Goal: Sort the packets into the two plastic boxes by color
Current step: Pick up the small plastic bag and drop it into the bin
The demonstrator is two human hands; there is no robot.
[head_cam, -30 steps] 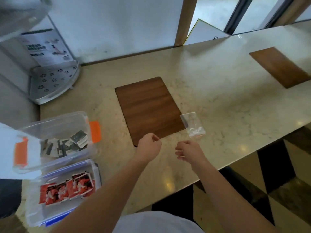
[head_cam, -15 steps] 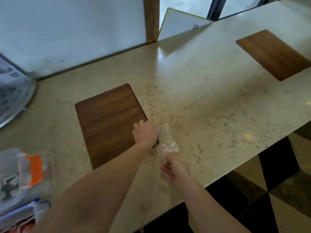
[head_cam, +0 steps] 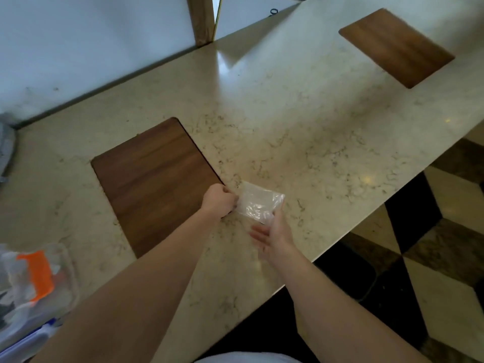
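A small clear plastic bag point(head_cam: 258, 203) lies just right of the near wooden inlay point(head_cam: 154, 184) on the marble counter. My left hand point(head_cam: 220, 201) grips the bag's left edge with curled fingers. My right hand point(head_cam: 272, 231) pinches the bag's near right corner, its other fingers spread out loosely. At the bottom left edge, blurred, stands a clear plastic box with an orange latch point(head_cam: 36, 273) holding dark packets. Below it shows the corner of a second box with a blue latch point(head_cam: 31, 339). Its contents are cut off.
The marble counter point(head_cam: 301, 113) runs away to the right, with a second wooden inlay point(head_cam: 395, 45) at the far right. Its near edge drops to a dark and light tiled floor point(head_cam: 432, 258). A white wall and a wooden post point(head_cam: 200, 19) stand behind.
The view has swung right, pushing the boxes to the left edge. Both hands moved forward to the clear bag and took hold of it; the bag has turned sideways.
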